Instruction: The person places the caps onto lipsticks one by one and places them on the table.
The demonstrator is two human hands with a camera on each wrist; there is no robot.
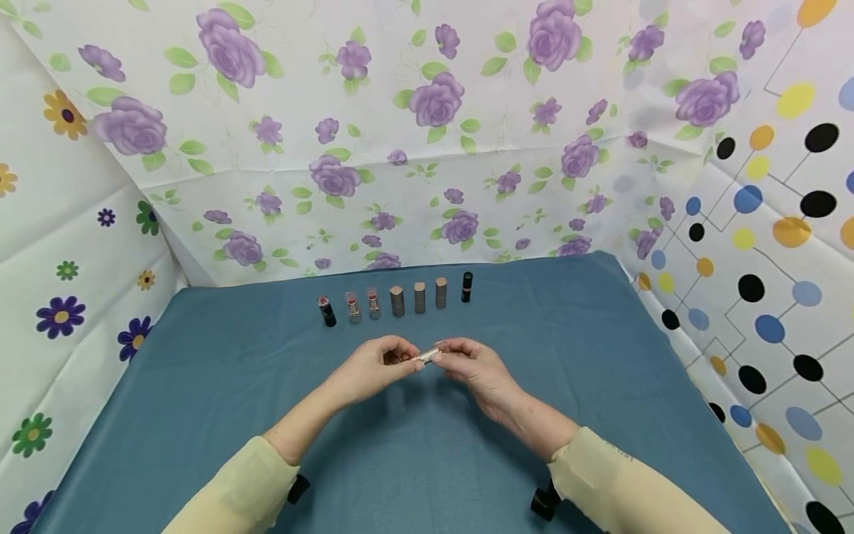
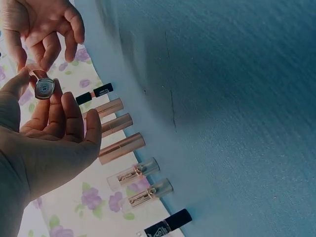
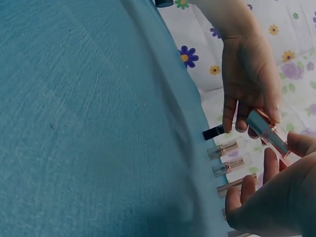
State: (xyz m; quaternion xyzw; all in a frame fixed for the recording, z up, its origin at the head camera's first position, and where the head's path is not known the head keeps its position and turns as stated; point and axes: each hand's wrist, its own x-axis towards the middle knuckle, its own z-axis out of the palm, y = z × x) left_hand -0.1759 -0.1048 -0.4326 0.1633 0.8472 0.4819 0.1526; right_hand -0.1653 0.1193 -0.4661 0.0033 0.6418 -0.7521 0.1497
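Above the middle of the table, both hands hold one lipstick tube (image 1: 428, 357) with a shiny metallic base and a clear cap. My left hand (image 1: 373, 368) pinches the base end between thumb and fingers. The clear cap end is pinched by my right hand (image 1: 483, 377). In the left wrist view the label on the lipstick's bottom (image 2: 45, 88) faces the camera. The right wrist view has the tube (image 3: 268, 131) lying slanted between the two hands. Fingers partly cover it, so I cannot tell whether the cap is fully seated.
Behind the hands stands a row of lipsticks: a black one (image 1: 327, 311) at the left, two clear-capped ones (image 1: 353, 308), three grey-brown ones (image 1: 419, 298) and a slim black one (image 1: 467, 287) at the right. Blue cloth (image 1: 200, 415) covers the table; patterned sheets (image 1: 400, 111) hang around it.
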